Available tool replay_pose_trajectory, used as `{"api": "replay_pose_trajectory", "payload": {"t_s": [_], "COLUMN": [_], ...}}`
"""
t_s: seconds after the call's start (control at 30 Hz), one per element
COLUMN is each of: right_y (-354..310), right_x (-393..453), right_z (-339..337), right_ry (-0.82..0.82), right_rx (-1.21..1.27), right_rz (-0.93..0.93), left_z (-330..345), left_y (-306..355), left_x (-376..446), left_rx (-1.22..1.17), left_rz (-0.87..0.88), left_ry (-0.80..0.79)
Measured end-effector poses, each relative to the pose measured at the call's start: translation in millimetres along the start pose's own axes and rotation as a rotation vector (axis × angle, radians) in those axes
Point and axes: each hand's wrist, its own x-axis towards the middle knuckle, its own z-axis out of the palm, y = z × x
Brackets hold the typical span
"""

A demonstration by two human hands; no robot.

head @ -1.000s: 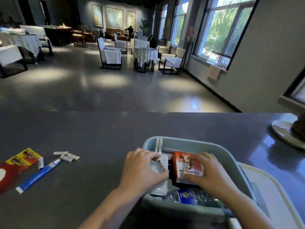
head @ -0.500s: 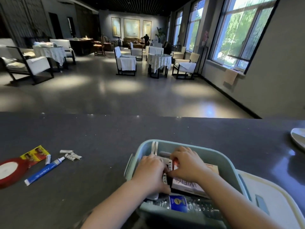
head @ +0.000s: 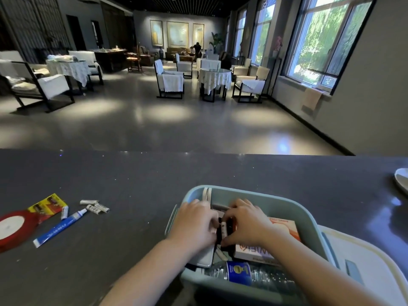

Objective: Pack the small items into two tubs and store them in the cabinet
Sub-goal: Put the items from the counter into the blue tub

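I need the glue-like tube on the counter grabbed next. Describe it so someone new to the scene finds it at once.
On the dark speckled counter, look left of the pale blue plastic tub to the loose clutter beside the red ribbon spool. The blue tube with a white cap lies diagonally there. It is the only long blue item; the nearby small white batteries are short and pale.

My one view, head-worn and wide-angle, looks forward and down from close above the dark counter at the near tub, with the dining room floor stretching far beyond.
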Motion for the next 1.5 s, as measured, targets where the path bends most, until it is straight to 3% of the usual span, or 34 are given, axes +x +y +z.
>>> {"api": "replay_pose_trajectory", "payload": {"t_s": [0.17,0.37,0.57,0.7,0.83,0.97,1.1,1.2,1.33,1.5], "right_y": [-9.5,-12.9,11.9,26.4,27.1,-15.7,-93.6,-159.6,-227.4,-267.4], "right_x": [-7.4,-9.9,-39.0,-69.4,-69.7,-58.5,-28.3,-1.2,38.3,91.0], "right_z": [0.2,2.8,-20.1,-2.7,11.3,-1.0,-5.7,3.5,37.2,80.3], "right_ry": [0.008,-0.038,0.062,-0.132,-0.065,0.109,0.367,0.457,0.406,0.263], "right_rx": [-0.085,-0.062,0.166,0.107,0.040,0.119,0.345,0.425,0.541,0.575], "right_rz": [-0.070,-0.054,0.026,0.126,0.157,0.098,-0.097,-0.216,-0.279,-0.121], "left_z": [-0.3,4.8,6.1,9.2,10.9,1.4,-19.2,-31.0,-35.2,-30.9], "left_y": [-19.4,-19.8,-20.3,-20.1,-21.1,-26.4,-66.7,-122.5,-194.5,-261.4], "left_x": [-33.2,-39.5,-40.9,-39.5,-40.2,-49.9,-71.4,-96.3,-134.4,-153.7], "left_rx": [-0.197,-0.323,-0.320,-0.326,-0.368,-0.581,-0.580,-0.530,-0.480,-0.443], "left_rz": [-0.138,-0.132,-0.138,-0.148,-0.137,-0.148,-0.246,-0.373,-0.525,-0.607], "left_ry": [0.223,0.266,0.260,0.283,0.294,0.356,0.543,0.607,0.579,0.515]}}
